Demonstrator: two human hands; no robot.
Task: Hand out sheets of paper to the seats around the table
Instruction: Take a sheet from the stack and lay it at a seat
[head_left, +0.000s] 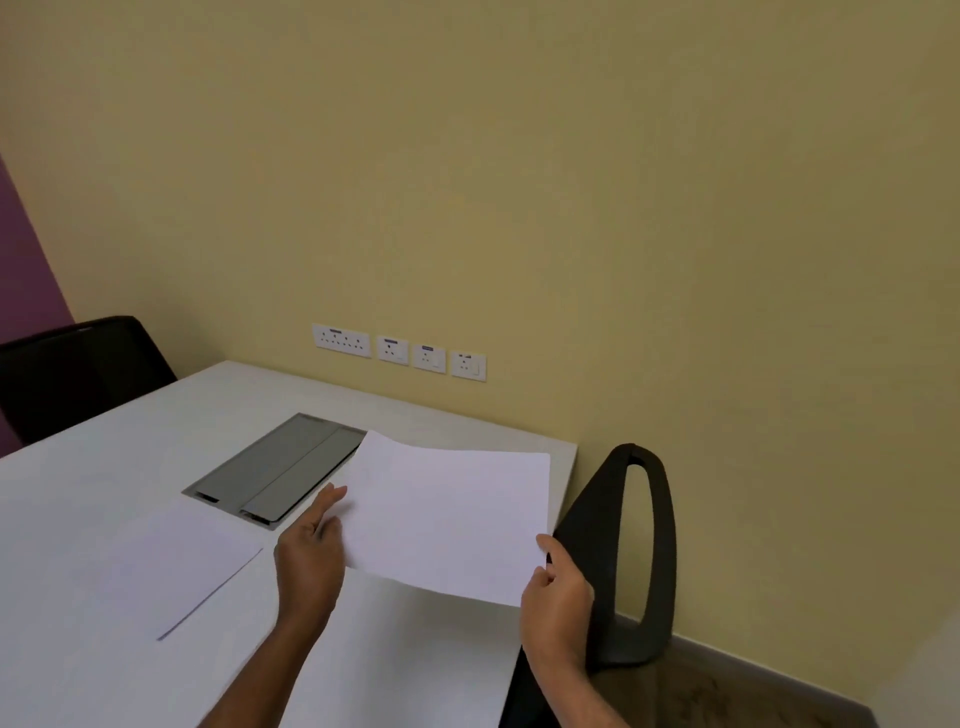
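My left hand (311, 561) and right hand (556, 597) are apart, each pinching an edge of one sheet (447, 519) held just over the right end of the pale table (104, 467). A second sheet (176, 566) lies flat to its left. Beyond them, one grey cable hatch (280, 465) sits in the tabletop. There are two black chairs: the near chair (649, 545) by my right hand and the far chair (78, 374) at the left. Four socket plates (400, 352) line the yellow wall (571, 182).
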